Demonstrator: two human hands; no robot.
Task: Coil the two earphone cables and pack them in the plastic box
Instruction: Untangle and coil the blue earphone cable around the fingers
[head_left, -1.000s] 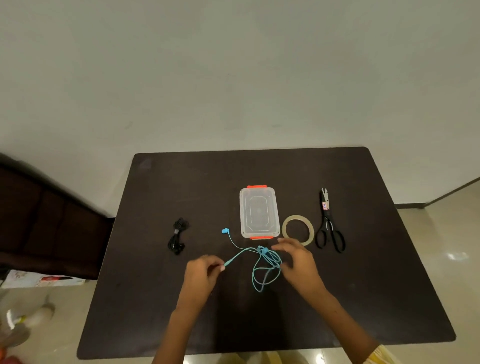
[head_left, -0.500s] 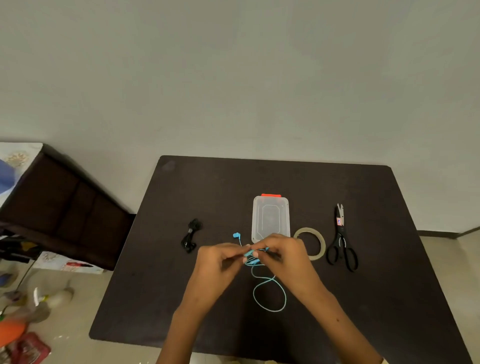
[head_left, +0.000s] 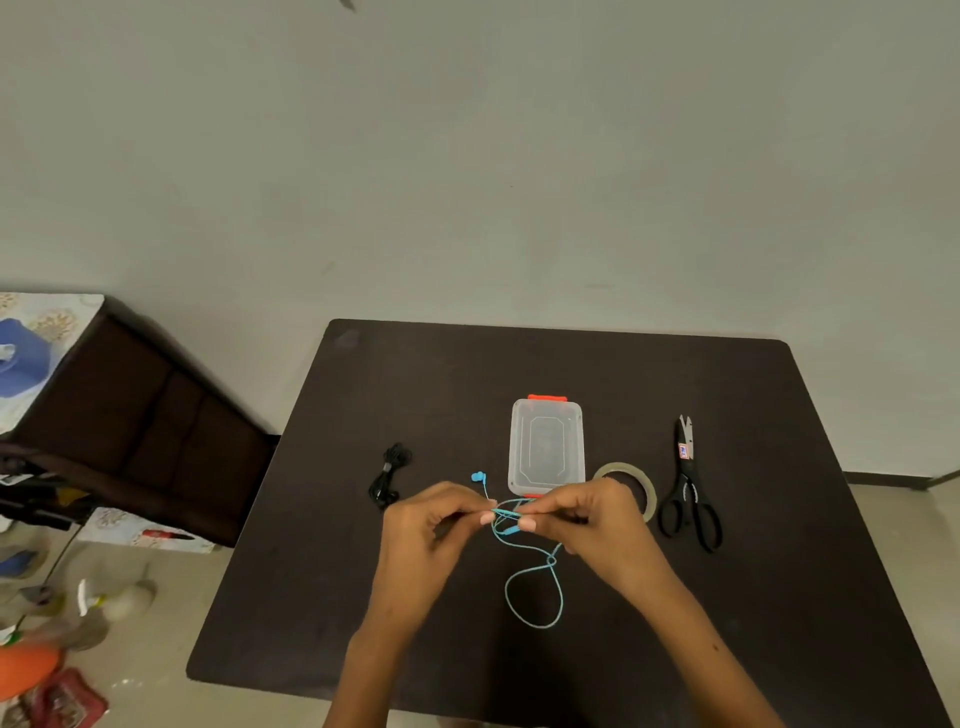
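Blue cable (head_left: 535, 597): thin, turquoise; held above the table (head_left: 727, 597), one loop hanging below the hands, an earbud trailing up left.
Left hand (head_left: 434, 530): fingertips pinch the cable.
Right hand (head_left: 592, 519): fingertips pinch it too, close to the left.
Black cable (head_left: 389, 475): bundled, left of the box.
Box (head_left: 546, 447): clear, lidded, red clips, mid-table.
Tape (head_left: 631, 483), scissors (head_left: 688, 486): right of box.

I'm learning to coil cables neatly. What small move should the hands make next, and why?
Probably draw the hanging loop up into another turn: both the left hand and right hand pinch the blue cable, most of it still loose on the table.
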